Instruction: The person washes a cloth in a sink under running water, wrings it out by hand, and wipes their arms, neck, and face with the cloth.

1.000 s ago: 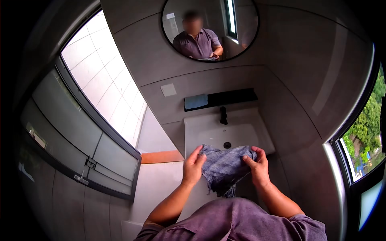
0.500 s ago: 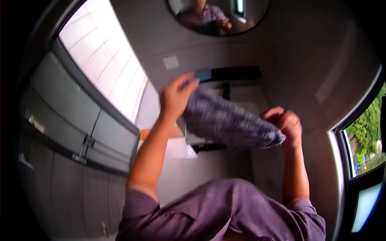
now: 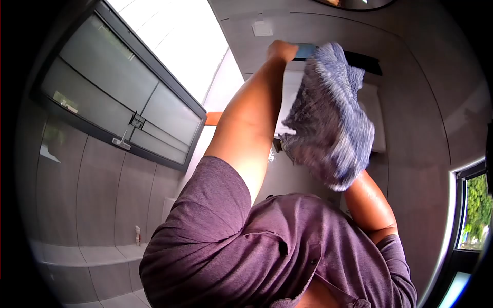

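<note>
A fuzzy grey-blue cloth (image 3: 334, 118) hangs bunched in the air, its edges smeared by motion. Behind its lower end rises my right forearm; my right hand is covered by the cloth, which it holds up. My left hand (image 3: 282, 50) is stretched far forward, fingers curled, at the left end of a blue piece (image 3: 305, 50) on a dark shelf (image 3: 362, 61). Whether it grips that piece is hidden.
A grey-framed frosted door (image 3: 118, 97) with a metal handle (image 3: 121, 142) stands to the left. A tiled ledge (image 3: 102, 254) bears a small tube (image 3: 137, 235). The window (image 3: 475, 213) is on the right; a round mirror (image 3: 354, 4) hangs ahead.
My left hand has let go of the cloth and reached forward to the shelf. The cloth, stretched between both hands before, now hangs bunched over my right hand. The view has shifted.
</note>
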`<state>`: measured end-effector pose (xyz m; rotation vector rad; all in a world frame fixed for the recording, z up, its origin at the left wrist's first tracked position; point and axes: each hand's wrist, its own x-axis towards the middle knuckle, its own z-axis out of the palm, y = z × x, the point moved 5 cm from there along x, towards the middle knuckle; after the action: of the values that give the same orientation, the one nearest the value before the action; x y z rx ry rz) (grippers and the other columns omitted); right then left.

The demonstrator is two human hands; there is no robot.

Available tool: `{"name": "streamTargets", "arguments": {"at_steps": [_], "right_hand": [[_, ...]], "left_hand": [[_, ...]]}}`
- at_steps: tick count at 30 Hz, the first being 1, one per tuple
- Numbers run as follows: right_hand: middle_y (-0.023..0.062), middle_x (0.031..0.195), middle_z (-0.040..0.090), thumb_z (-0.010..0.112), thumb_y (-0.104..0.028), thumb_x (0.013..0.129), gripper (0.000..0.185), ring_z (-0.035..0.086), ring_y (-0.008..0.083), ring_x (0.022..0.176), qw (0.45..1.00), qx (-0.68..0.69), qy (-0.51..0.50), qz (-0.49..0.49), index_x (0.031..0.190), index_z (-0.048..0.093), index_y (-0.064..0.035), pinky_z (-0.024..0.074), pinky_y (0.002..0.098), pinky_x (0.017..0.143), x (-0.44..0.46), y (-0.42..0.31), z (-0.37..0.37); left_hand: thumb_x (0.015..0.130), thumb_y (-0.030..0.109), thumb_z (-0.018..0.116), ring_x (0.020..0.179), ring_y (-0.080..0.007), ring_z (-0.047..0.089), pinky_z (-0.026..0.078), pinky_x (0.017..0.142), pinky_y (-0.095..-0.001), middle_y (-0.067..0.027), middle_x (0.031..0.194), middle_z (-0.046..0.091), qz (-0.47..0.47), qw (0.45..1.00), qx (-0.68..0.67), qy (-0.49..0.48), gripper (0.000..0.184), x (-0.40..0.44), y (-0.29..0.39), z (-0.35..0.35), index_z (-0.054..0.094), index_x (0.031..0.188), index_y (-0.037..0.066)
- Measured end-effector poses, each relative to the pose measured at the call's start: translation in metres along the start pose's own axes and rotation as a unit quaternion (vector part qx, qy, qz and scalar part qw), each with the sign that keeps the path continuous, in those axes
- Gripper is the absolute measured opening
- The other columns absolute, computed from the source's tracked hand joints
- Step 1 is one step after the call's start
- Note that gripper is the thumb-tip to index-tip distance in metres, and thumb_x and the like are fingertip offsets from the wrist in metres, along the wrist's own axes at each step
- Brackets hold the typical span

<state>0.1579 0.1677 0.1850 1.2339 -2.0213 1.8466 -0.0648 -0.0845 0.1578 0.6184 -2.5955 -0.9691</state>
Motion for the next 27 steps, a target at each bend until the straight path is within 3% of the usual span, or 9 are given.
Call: {"name": "streamTargets", "arguments": {"at_steps": [3,7,8,9,12,14,17,22,27], "right_hand": [[0.0135,0.116,0.064,0.059,-0.046,0.091,0.052,0.061,0.0243,0.109,0.978,0.006,-0.109,-0.179,0.123,0.064,-0.005,0.0472,0.0378,0.087,0.006,-0.09,0.012],[0.0155,0.12,0.063,0.051,-0.055,0.094,0.06,0.06,0.0255,0.114,0.862,-0.097,-0.374,-0.329,0.125,0.064,-0.0055,0.0453,0.0403,0.088,-0.009,-0.193,0.057],[0.016,0.121,0.063,0.049,-0.057,0.095,0.062,0.06,0.0258,0.115,0.849,-0.103,-0.39,-0.343,0.125,0.064,-0.0056,0.0449,0.0409,0.089,-0.012,-0.197,0.068],[0.0156,0.116,0.064,0.053,-0.053,0.092,0.056,0.061,0.0259,0.112,0.911,0.038,-0.187,-0.366,0.12,0.067,-0.0068,0.0444,0.0397,0.084,-0.016,-0.182,0.069],[0.0119,0.111,0.066,0.056,-0.043,0.087,0.049,0.064,0.0259,0.107,0.919,-0.016,-0.124,-0.373,0.118,0.067,-0.0078,0.0454,0.0373,0.084,-0.022,-0.144,0.079],[0.0082,0.114,0.067,0.057,-0.033,0.085,0.042,0.067,0.0246,0.104,0.927,-0.051,-0.095,-0.358,0.118,0.068,-0.0083,0.0474,0.0347,0.087,-0.006,-0.125,0.061],[0.0067,0.113,0.069,0.063,-0.026,0.081,0.04,0.067,0.0245,0.103,0.919,-0.098,-0.054,-0.378,0.115,0.069,-0.0086,0.0486,0.0371,0.091,0.003,-0.086,0.058],[0.0093,0.11,0.071,0.07,-0.02,0.078,0.038,0.067,0.0298,0.101,0.954,-0.119,-0.01,-0.275,0.114,0.07,-0.0087,0.0492,0.0398,0.09,0.013,-0.004,0.039],[0.016,0.107,0.069,0.068,-0.024,0.079,0.035,0.067,0.0351,0.097,0.94,-0.068,0.001,-0.334,0.105,0.069,-0.0002,0.0501,0.0463,0.093,0.0,-0.072,0.05]], "left_hand": [[0.082,0.043,0.075,0.094,-0.0315,0.066,0.054,0.081,-0.0408,-0.0185,0.103,0.069,0.002,1.0,0.026,0.009,0.052,-0.007,-0.009,-0.001,0.071,0.105,-0.003],[0.086,0.038,0.075,0.058,-0.0204,0.064,0.056,0.054,-0.0336,-0.0087,0.07,0.067,-0.013,0.999,0.043,-0.026,0.04,-0.036,0.008,0.015,0.07,0.089,-0.001],[0.083,0.043,0.077,0.111,-0.0363,0.068,0.054,0.092,-0.0453,-0.023,0.116,0.071,-0.048,0.996,0.031,-0.075,0.054,-0.03,0.005,0.028,0.072,0.111,-0.003],[0.084,0.042,0.077,0.093,-0.0306,0.066,0.055,0.08,-0.042,-0.018,0.1,0.068,-0.008,0.997,0.032,-0.076,0.048,-0.036,0.006,0.032,0.07,0.103,-0.002],[0.086,0.038,0.076,0.059,-0.0196,0.064,0.058,0.057,-0.0356,-0.008,0.07,0.065,0.042,0.995,0.042,-0.082,0.039,-0.047,0.0,0.048,0.069,0.087,0.0],[0.086,0.037,0.075,0.062,-0.0203,0.066,0.059,0.059,-0.0361,-0.0083,0.074,0.067,-0.021,0.993,0.071,-0.094,0.037,-0.043,-0.01,0.064,0.07,0.089,0.001],[0.085,0.046,0.073,0.11,-0.0311,0.07,0.055,0.091,-0.0406,-0.0165,0.111,0.074,-0.123,0.969,-0.052,-0.208,0.049,-0.088,0.007,0.072,0.074,0.112,0.005],[0.085,0.047,0.073,0.107,-0.0308,0.07,0.055,0.089,-0.0428,-0.0149,0.11,0.074,-0.051,0.97,0.058,-0.231,0.049,-0.115,-0.009,0.076,0.074,0.112,0.006],[0.085,0.047,0.073,0.104,-0.0305,0.07,0.056,0.088,-0.0451,-0.0133,0.11,0.074,0.077,0.954,0.226,-0.181,0.049,-0.116,-0.004,0.075,0.074,0.111,0.006]]}}
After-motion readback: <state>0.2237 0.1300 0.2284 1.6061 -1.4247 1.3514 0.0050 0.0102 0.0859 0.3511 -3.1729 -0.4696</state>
